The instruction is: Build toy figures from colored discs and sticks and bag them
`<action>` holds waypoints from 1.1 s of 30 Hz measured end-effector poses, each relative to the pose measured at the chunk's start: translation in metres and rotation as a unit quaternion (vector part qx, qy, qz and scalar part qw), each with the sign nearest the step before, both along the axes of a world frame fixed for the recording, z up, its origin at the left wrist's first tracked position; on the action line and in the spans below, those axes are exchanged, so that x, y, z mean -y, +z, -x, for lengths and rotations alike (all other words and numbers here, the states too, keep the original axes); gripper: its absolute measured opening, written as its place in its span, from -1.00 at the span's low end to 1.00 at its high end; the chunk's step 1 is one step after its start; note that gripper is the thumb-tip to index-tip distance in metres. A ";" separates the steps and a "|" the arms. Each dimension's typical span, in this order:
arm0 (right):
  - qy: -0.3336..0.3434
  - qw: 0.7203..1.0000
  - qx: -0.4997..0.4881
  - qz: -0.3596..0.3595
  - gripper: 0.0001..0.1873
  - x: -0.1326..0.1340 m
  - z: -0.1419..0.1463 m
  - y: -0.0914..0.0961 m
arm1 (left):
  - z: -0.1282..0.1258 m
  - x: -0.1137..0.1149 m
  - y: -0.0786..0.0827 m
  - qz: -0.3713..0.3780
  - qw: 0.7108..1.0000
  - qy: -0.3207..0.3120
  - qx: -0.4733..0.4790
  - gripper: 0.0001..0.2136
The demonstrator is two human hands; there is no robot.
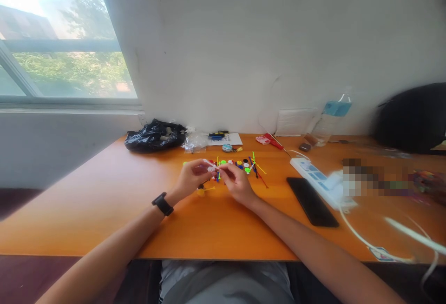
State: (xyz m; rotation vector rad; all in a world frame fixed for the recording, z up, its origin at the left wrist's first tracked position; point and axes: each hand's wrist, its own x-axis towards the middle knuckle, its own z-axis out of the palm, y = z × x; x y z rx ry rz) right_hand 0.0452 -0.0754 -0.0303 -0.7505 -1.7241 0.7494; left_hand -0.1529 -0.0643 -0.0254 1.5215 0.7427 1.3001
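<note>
Both hands meet over a scatter of small coloured plastic rods and discs (249,165) on the orange table (104,211). My left hand (193,177), with a black watch on its wrist, is closed in a pinch on a small white piece (210,166). My right hand (237,182) is closed too, its fingertips touching the same white piece from the right. A yellow disc on a rod (202,191) lies on the table just under the left hand.
A black phone (311,201) lies right of the hands, beside a white power strip (315,176) with its cable. At the back stand a black plastic bag (155,135), clear bags, a water bottle (331,120) and a dark bag (413,118).
</note>
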 end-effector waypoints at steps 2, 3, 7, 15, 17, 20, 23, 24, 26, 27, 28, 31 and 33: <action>-0.003 1.000 0.015 -0.012 -0.77 0.000 0.000 -0.001 | 0.000 0.003 0.004 0.004 1.000 0.016 -0.010 -0.64; -0.004 1.000 0.020 -0.017 -0.78 0.000 0.000 -0.001 | 0.000 0.005 0.006 0.004 1.000 0.019 -0.018 -0.61; -0.018 0.998 0.042 -0.039 -0.82 -0.001 -0.001 -0.001 | 0.000 0.010 0.012 -0.009 0.999 0.012 -0.049 -0.56; -0.031 0.992 0.070 -0.102 -0.84 0.001 -0.002 0.003 | 0.003 0.003 0.005 -0.065 0.996 0.031 -0.061 -0.66; -0.034 0.990 0.077 -0.117 -0.83 0.001 -0.003 0.003 | 0.004 0.000 0.002 -0.081 0.994 0.033 -0.058 -0.68; -0.036 0.988 0.084 -0.126 -0.82 0.000 -0.004 0.002 | 0.004 -0.001 0.001 -0.110 0.991 0.036 -0.063 -0.72; -0.031 0.988 0.089 -0.121 -0.81 0.000 -0.006 0.002 | 0.004 0.001 0.003 -0.152 0.982 0.054 -0.094 -0.77; -0.029 0.988 0.091 -0.118 -0.81 0.000 -0.006 0.002 | 0.004 0.002 0.005 -0.163 0.979 0.061 -0.109 -0.78; -0.030 0.988 0.097 -0.113 -0.81 0.001 -0.006 0.003 | 0.004 0.004 0.007 -0.175 0.972 0.075 -0.135 -0.80; -0.032 0.988 0.100 -0.113 -0.81 0.002 -0.006 0.004 | 0.004 0.005 0.008 -0.178 0.970 0.081 -0.147 -0.80; -0.036 0.987 0.104 -0.114 -0.81 0.003 -0.006 0.005 | 0.004 0.005 0.009 -0.182 0.967 0.088 -0.157 -0.80; -0.046 0.986 0.113 -0.117 -0.81 0.005 -0.006 0.007 | 0.005 0.005 0.010 -0.206 0.955 0.108 -0.181 -0.82; -0.050 0.985 0.118 -0.118 -0.81 0.005 -0.007 0.007 | 0.006 0.004 0.009 -0.220 0.950 0.115 -0.190 -0.82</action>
